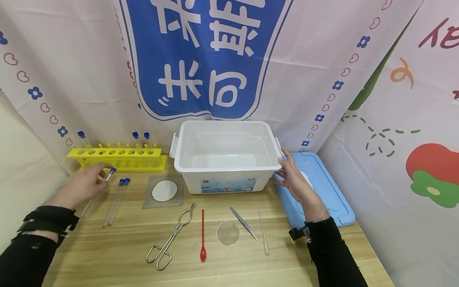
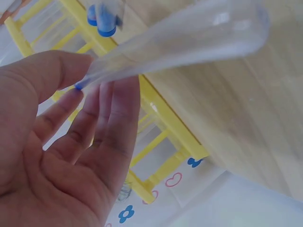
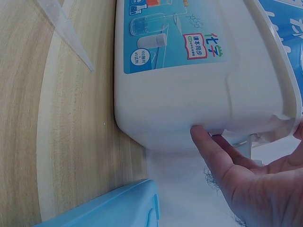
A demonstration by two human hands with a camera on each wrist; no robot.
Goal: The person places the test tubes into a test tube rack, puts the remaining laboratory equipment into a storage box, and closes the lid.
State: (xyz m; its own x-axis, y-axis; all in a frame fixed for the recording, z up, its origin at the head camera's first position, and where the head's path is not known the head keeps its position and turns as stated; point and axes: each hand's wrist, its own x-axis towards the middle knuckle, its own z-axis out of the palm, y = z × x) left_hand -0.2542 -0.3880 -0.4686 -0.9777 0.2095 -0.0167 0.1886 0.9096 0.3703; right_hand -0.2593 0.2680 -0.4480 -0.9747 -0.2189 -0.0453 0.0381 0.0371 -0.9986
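Observation:
My left hand point(image 1: 80, 184) pinches a clear test tube point(image 2: 199, 38) with a blue cap between thumb and fingers, near the capped end. The tube slants over the table in front of a yellow test tube rack point(image 1: 163, 162). Several blue-capped tubes stand in that rack. Two more capped test tubes point(image 1: 116, 203) lie side by side to the right of the hand. At the far side, my right hand point(image 1: 295, 179) holds the right rim of a white plastic box point(image 1: 190, 179). One fingertip touches the box's side wall in the right wrist view.
A blue lid point(image 1: 330, 191) lies right of the box. Across the front are crucible tongs point(image 1: 175, 231), a red spoon point(image 1: 203, 239), a round clear dish point(image 1: 228, 233), tweezers point(image 1: 244, 223) and a dropper point(image 1: 265, 239). A grey square with a white disc point(image 1: 164, 191) lies left of the box.

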